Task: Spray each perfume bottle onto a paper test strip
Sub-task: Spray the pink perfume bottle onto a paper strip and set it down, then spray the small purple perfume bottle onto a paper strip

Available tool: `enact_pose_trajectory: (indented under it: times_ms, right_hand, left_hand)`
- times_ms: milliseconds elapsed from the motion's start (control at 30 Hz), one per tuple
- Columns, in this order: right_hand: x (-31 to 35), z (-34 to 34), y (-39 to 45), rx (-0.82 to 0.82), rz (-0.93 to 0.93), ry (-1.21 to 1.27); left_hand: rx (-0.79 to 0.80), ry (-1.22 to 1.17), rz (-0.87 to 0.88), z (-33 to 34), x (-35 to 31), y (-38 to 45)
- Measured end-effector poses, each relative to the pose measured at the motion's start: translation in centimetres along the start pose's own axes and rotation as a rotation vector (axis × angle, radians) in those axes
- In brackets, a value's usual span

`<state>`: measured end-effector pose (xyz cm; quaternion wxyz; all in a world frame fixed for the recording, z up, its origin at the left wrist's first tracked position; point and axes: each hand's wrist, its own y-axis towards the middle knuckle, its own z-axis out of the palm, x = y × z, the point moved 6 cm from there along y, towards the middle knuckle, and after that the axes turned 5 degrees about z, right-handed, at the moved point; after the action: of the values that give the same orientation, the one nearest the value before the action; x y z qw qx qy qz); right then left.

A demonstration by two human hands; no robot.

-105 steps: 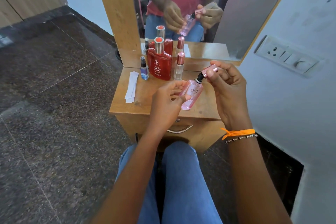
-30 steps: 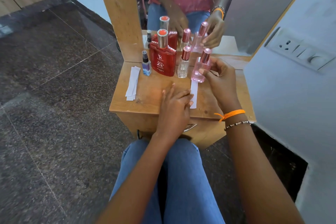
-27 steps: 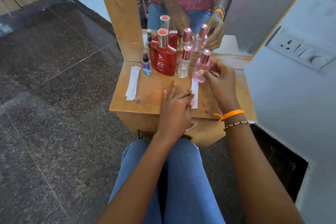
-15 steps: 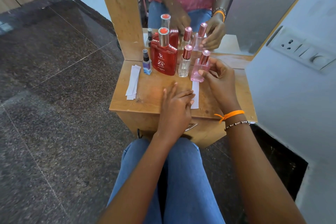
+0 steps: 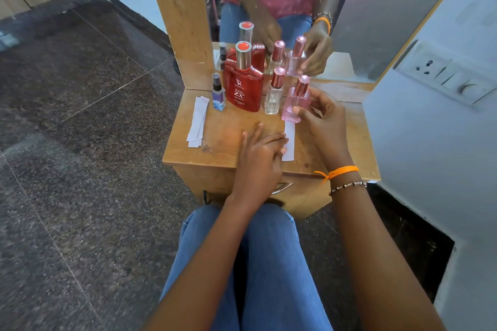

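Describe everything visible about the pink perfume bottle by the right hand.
The pink perfume bottle is a small rectangular flask of clear, pink-tinted glass, with a shiny metallic pink cylindrical cap on. It stands on the wooden table, rightmost in the row of bottles, leaning slightly left. The right hand holds its right side with curled fingertips. A white paper strip lies just in front of its base.

Left hand (image 5: 259, 158) covers part of test strip (image 5: 289, 142); mirror (image 5: 376, 21) top cropped; red bottle (image 5: 244, 88) small print possibly unreadable.
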<state>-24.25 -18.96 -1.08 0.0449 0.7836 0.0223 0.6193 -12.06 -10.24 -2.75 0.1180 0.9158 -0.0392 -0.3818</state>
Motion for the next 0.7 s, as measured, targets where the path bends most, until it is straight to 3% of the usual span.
enact_pose_trajectory:
  times_ms: [267,533,700]
  right_hand:
    - [1.0,-1.9,-4.1,-0.323,-0.041,-0.026]
    - [4.2,7.6,-6.6,0.102,-0.156,-0.089]
    - [5.3,13.1,-5.5,0.212,-0.252,-0.256]
  left_hand:
    - [-0.107,-0.077,-0.047,-2.6,0.9,-0.9]
    - [-0.392,0.055,-0.16,-8.4,4.6,-3.0]
    - [-0.371,0.201,-0.192,-9.6,7.0,-3.7]
